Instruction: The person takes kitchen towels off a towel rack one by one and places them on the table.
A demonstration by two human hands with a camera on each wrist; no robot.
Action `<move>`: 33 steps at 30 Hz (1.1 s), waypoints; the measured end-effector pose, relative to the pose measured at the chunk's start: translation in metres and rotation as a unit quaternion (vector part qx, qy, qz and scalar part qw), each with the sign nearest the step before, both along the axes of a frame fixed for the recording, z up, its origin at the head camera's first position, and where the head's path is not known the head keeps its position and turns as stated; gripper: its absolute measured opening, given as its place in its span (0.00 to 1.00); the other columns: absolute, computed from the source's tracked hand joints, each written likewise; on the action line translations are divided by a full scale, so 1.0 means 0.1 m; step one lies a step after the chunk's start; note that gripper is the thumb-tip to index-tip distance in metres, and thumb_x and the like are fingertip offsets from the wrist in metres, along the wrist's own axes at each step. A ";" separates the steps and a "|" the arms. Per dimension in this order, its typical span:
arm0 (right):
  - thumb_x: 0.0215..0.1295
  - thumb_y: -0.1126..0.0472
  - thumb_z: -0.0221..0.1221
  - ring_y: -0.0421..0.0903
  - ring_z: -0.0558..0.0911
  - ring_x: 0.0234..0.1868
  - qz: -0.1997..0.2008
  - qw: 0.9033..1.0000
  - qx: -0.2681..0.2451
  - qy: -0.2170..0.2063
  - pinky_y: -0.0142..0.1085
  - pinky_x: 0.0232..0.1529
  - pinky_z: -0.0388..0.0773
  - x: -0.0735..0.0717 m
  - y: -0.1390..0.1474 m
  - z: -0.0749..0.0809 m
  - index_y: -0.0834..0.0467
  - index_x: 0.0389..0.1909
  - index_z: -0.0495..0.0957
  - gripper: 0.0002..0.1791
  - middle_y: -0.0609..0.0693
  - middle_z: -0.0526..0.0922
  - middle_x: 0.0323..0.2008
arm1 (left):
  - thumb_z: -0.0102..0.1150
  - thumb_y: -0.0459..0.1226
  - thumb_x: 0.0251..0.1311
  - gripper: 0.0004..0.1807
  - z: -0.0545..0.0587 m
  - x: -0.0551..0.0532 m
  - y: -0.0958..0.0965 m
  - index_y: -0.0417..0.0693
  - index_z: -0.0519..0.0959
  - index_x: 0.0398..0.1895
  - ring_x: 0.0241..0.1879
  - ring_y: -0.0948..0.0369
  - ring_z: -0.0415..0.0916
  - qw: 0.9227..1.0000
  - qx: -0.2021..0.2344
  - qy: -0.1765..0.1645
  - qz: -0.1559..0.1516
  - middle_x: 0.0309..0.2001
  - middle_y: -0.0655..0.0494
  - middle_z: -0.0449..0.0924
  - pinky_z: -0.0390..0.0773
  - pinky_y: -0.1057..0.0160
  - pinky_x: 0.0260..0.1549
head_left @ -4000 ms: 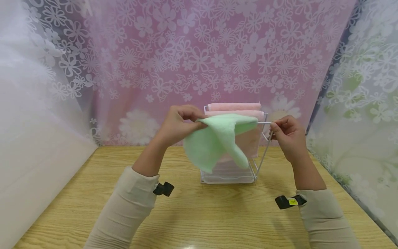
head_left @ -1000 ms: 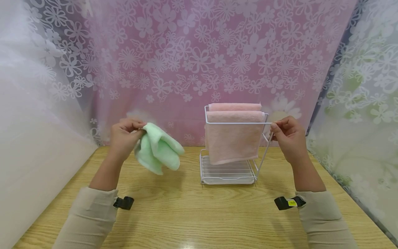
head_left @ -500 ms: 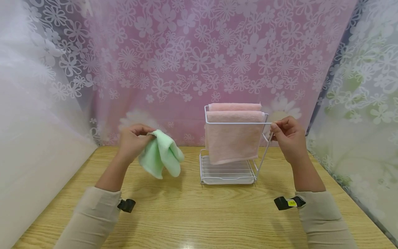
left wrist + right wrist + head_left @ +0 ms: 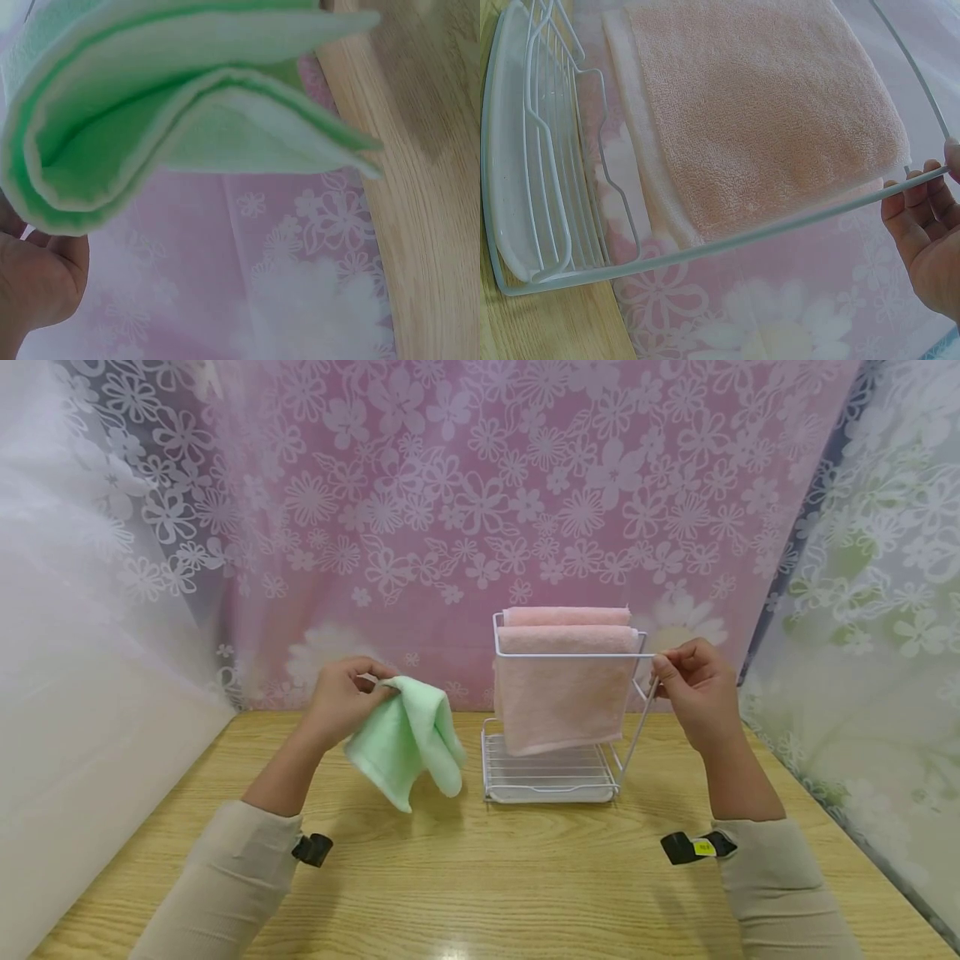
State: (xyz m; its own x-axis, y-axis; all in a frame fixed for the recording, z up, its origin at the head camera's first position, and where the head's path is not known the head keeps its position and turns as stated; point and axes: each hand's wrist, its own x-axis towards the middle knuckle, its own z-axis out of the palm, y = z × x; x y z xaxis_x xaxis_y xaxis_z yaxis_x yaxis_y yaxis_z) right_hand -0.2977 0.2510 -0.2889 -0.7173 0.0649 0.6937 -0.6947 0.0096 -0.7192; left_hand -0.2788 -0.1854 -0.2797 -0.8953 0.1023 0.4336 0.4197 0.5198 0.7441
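Note:
My left hand (image 4: 347, 700) pinches a light green towel (image 4: 401, 747) by its upper edge, left of the rack. The towel hangs in loose folds over the table; in the left wrist view its layers (image 4: 225, 135) curve back on themselves. My right hand (image 4: 697, 689) grips the upper front right corner of a white wire rack (image 4: 570, 656). Thumb and fingertips close round the rod there, as the right wrist view also shows with the hand (image 4: 930, 225). Two pink towels hang over the rack's rear bars, the nearer one (image 4: 566, 702) covering most of the farther one (image 4: 566, 616).
At the rack's base a wire grid sits over a white tray (image 4: 551, 795). The rack stands on a wood-grain table (image 4: 480, 893). Behind rises a pink floral curtain (image 4: 450, 527), with pale sheets at both sides. A black camera mount (image 4: 311, 849) sits on the left sleeve.
Four seconds ago the green towel lay across the rack's front bar; my left hand then drew it off to the left. Since one second ago it has drifted back rightward. My right hand stays put.

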 end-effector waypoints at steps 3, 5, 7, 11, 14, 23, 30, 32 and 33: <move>0.66 0.73 0.57 0.40 0.80 0.25 0.002 1.000 -0.002 0.000 0.28 0.29 0.81 0.00 0.00 -0.01 0.68 0.35 0.74 0.01 0.49 0.80 0.27 | 0.66 0.32 0.60 0.05 0.00 0.00 0.04 0.42 0.84 0.38 0.30 0.55 0.81 0.999 -0.011 -0.025 -0.022 0.43 0.47 0.83 0.80 0.60 0.26; 0.66 0.72 0.58 0.40 0.80 0.25 0.003 1.000 -0.002 0.000 0.28 0.30 0.81 0.00 0.00 -0.01 0.70 0.35 0.73 0.04 0.49 0.80 0.27 | 0.66 0.33 0.60 0.05 0.00 0.00 0.06 0.42 0.84 0.39 0.30 0.56 0.80 0.998 -0.015 -0.048 -0.040 0.42 0.46 0.82 0.80 0.61 0.26; 0.66 0.71 0.58 0.40 0.80 0.25 0.005 1.000 -0.003 -0.001 0.28 0.30 0.81 0.00 -0.01 -0.01 0.72 0.36 0.71 0.07 0.49 0.80 0.27 | 0.66 0.33 0.60 0.06 -0.02 -0.02 0.08 0.41 0.84 0.39 0.31 0.56 0.80 0.996 -0.023 -0.066 -0.055 0.42 0.46 0.82 0.80 0.61 0.27; 0.66 0.74 0.56 0.40 0.80 0.25 0.006 1.000 -0.005 -0.002 0.28 0.29 0.81 -0.01 -0.01 -0.01 0.69 0.35 0.73 0.02 0.49 0.80 0.27 | 0.67 0.34 0.59 0.07 -0.07 -0.09 0.10 0.42 0.84 0.39 0.35 0.56 0.81 0.991 -0.050 -0.098 -0.077 0.43 0.48 0.80 0.80 0.61 0.29; 0.66 0.75 0.55 0.40 0.80 0.25 0.006 1.000 -0.002 0.001 0.28 0.29 0.81 -0.01 0.00 -0.01 0.68 0.34 0.74 0.02 0.49 0.80 0.27 | 0.67 0.34 0.59 0.05 -0.11 -0.17 0.10 0.44 0.84 0.38 0.38 0.56 0.81 0.988 -0.073 -0.107 -0.085 0.43 0.50 0.79 0.79 0.61 0.31; 0.66 0.73 0.57 0.40 0.80 0.25 0.014 1.000 -0.005 0.007 0.28 0.29 0.81 -0.01 0.01 -0.01 0.71 0.35 0.72 0.04 0.49 0.80 0.27 | 0.71 0.36 0.56 0.09 -0.19 -0.40 0.10 0.45 0.85 0.40 0.41 0.53 0.79 0.983 -0.094 -0.126 -0.093 0.44 0.51 0.79 0.79 0.58 0.38; 0.66 0.72 0.58 0.40 0.80 0.24 0.010 1.000 0.001 0.009 0.28 0.29 0.81 -0.02 0.01 -0.02 0.73 0.36 0.71 0.06 0.49 0.80 0.27 | 0.74 0.38 0.53 0.11 -0.23 -0.58 0.01 0.46 0.87 0.39 0.40 0.54 0.78 0.984 -0.113 -0.123 -0.060 0.43 0.53 0.80 0.79 0.59 0.35; 0.66 0.72 0.58 0.40 0.80 0.24 0.001 1.000 0.001 0.007 0.28 0.29 0.81 -0.02 0.01 -0.02 0.71 0.35 0.73 0.04 0.49 0.80 0.26 | 0.74 0.38 0.52 0.10 -0.23 -0.62 -0.01 0.46 0.87 0.38 0.40 0.54 0.78 0.985 -0.117 -0.117 -0.053 0.42 0.52 0.80 0.79 0.58 0.36; 0.66 0.73 0.58 0.40 0.80 0.24 -0.003 1.000 0.001 0.005 0.28 0.29 0.81 -0.02 0.01 -0.01 0.70 0.35 0.73 0.03 0.49 0.80 0.26 | 0.74 0.38 0.52 0.10 -0.23 -0.65 -0.02 0.46 0.87 0.38 0.40 0.54 0.78 0.985 -0.120 -0.112 -0.052 0.41 0.52 0.81 0.79 0.58 0.36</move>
State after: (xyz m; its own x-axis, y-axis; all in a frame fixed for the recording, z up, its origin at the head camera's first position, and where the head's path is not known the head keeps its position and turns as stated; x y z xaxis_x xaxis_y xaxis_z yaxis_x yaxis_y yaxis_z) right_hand -0.2995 0.2519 -0.2903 -0.7106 0.0683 0.7003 -0.7011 0.0144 -0.7129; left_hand -0.3433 -0.1872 -0.3025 -0.9452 0.2733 0.1786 0.3189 0.6556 0.6844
